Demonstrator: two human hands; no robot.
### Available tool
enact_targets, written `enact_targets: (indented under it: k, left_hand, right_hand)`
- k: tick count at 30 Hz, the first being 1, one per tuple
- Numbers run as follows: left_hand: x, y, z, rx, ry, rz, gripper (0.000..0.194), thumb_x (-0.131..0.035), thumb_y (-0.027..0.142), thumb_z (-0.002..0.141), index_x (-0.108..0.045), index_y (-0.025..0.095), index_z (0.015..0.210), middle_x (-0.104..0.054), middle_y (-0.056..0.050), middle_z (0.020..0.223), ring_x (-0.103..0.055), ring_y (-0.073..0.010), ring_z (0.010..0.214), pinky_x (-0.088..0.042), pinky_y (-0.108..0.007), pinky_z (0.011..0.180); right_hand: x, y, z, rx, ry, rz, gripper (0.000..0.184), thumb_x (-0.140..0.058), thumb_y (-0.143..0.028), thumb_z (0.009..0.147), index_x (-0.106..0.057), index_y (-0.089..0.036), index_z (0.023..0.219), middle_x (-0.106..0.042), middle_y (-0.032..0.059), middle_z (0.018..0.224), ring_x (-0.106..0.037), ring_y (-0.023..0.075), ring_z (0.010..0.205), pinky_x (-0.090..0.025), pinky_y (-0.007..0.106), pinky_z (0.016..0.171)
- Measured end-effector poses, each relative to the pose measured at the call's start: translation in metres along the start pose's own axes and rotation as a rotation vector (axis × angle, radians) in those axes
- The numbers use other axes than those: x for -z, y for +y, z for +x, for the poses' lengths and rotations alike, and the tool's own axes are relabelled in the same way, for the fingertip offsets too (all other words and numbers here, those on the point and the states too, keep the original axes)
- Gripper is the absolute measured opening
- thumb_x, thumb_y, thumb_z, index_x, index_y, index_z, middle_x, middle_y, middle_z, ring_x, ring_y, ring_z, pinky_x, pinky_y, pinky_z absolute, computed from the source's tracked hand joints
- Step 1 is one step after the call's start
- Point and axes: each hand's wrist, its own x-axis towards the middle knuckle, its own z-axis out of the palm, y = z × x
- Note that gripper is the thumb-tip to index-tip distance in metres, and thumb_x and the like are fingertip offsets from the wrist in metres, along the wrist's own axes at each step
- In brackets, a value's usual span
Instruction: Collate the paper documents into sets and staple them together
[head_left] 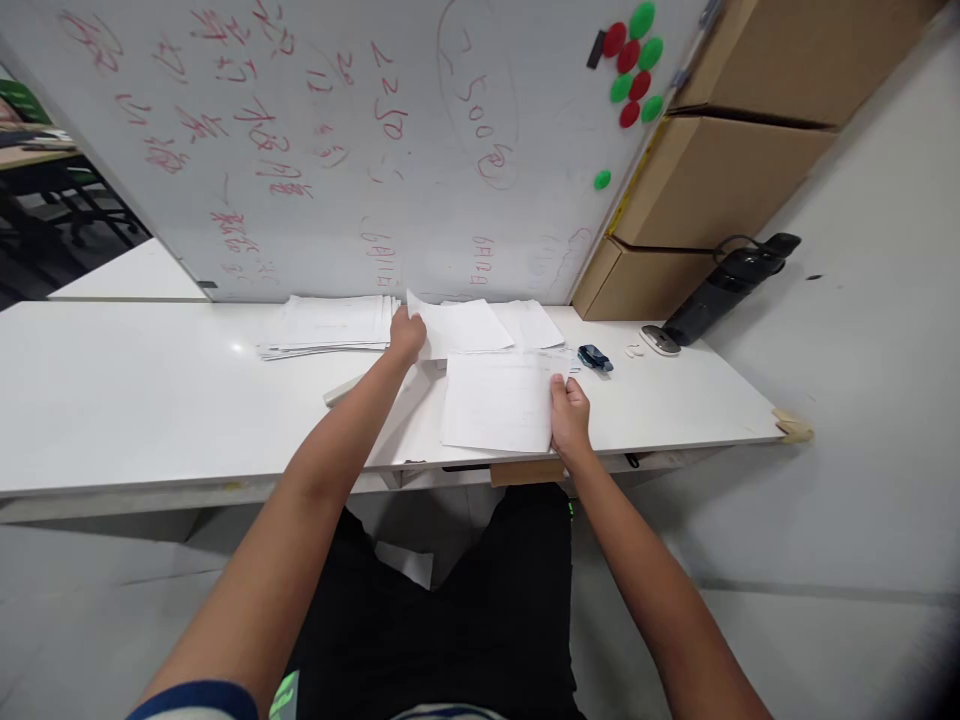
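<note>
My left hand (408, 334) is closed on the left edge of a white sheet of paper (461, 328), whose corner lifts beside my fingers. My right hand (570, 410) grips the right edge of a stack of printed papers (499, 400), thumb on top, near the front of the desk. Behind the lifted sheet lie more loose papers (534, 324), partly covered by it. Left of my left hand rests another paper pile (334, 322) with uneven edges. A pale, narrow object (341, 391) is partly hidden under my left forearm.
A whiteboard (300, 220) with red writing and round magnets stands along the back of the white desk (150, 400). To the right are a dark blue clip-like object (595, 358), a mouse (660, 340), a black bottle (724, 290) and stacked cardboard boxes (720, 180).
</note>
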Motion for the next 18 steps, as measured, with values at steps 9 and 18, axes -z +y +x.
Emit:
enact_targets:
  k: [9,18]
  left_hand:
    - [-0.007,0.003,0.0,0.018,-0.09,0.173,0.032,-0.046,0.023,0.089,-0.056,0.013,0.119,-0.063,-0.016,0.12,-0.06,-0.027,0.11,-0.047,-0.038,0.094]
    - [-0.044,0.028,-0.022,-0.12,-0.128,0.282,0.056,-0.048,0.04,0.092,-0.043,0.005,0.136,-0.038,-0.024,0.148,-0.026,-0.0315,0.143,-0.018,-0.043,0.116]
  right_hand:
    - [-0.003,-0.003,-0.004,0.002,-0.052,-0.05,0.04,-0.057,-0.06,0.08,-0.055,-0.021,0.075,-0.056,-0.0026,0.071,-0.048,0.0141,0.069,-0.041,0.026,0.067]
    - [-0.001,-0.004,-0.001,0.0,-0.061,-0.059,0.04,-0.056,-0.061,0.08,-0.054,-0.021,0.075,-0.056,-0.0029,0.07,-0.048,0.0142,0.069,-0.041,0.026,0.066]
